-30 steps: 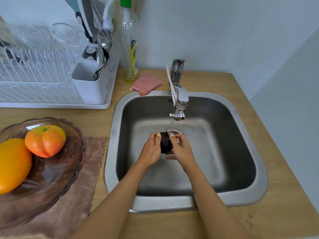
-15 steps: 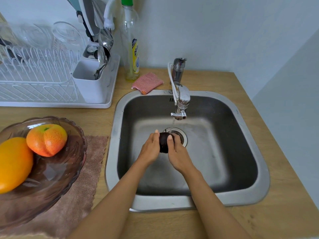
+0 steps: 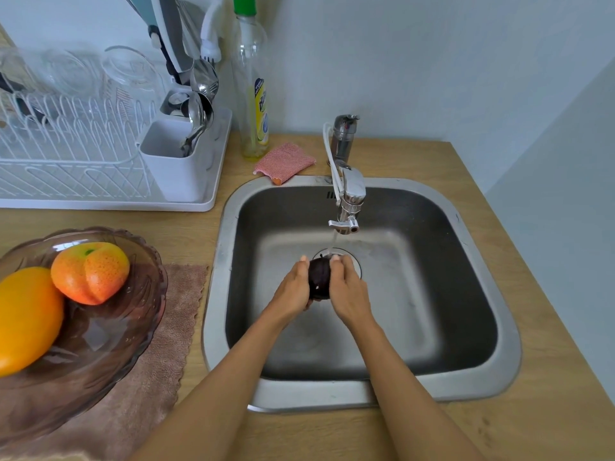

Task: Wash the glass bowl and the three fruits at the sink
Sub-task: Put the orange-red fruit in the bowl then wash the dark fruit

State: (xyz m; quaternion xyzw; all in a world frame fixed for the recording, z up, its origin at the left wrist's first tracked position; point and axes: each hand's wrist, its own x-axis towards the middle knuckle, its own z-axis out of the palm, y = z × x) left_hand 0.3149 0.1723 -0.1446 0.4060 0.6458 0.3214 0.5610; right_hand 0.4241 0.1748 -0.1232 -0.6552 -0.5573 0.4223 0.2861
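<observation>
Both hands' grip encloses dark fruit (image 3: 318, 277); under tap (image 3: 346, 207)

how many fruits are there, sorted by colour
dark purple: 1, the dark fruit held between the left hand and right hand under the tap
orange-red: 1, the peach in the glass bowl
yellow-orange: 1, the mango in the same bowl
total: 3

Dark fruit (image 3: 318, 277) under tap stream
</observation>
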